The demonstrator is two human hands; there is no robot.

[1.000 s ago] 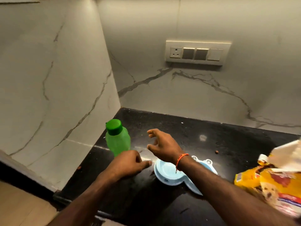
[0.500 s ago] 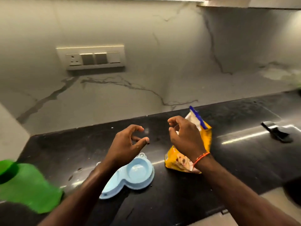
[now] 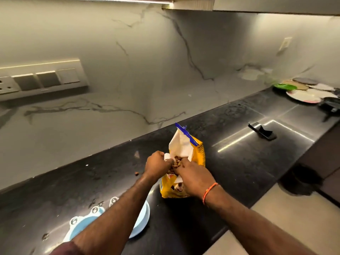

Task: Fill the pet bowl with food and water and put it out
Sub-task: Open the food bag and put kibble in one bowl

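A yellow pet food bag (image 3: 199, 153) with a blue top strip stands open on the black counter (image 3: 239, 172), brown kibble showing at its mouth. My left hand (image 3: 156, 165) grips the white inner edge of the bag's left side. My right hand (image 3: 191, 174) is at the bag's opening, its fingers curled among the kibble. The light blue double pet bowl (image 3: 86, 223) lies on the counter at the lower left, partly hidden under my left forearm. The green water bottle is out of view.
A loose kibble piece (image 3: 136, 174) lies on the counter left of the bag. A black phone (image 3: 262, 132) lies at the right. Plates and a green dish (image 3: 303, 92) sit at the far right corner. A switch panel (image 3: 40, 81) is on the marble wall.
The view has swung right, away from the green bottle. Both hands moved from above the bowl to the food bag and took hold at its opening.
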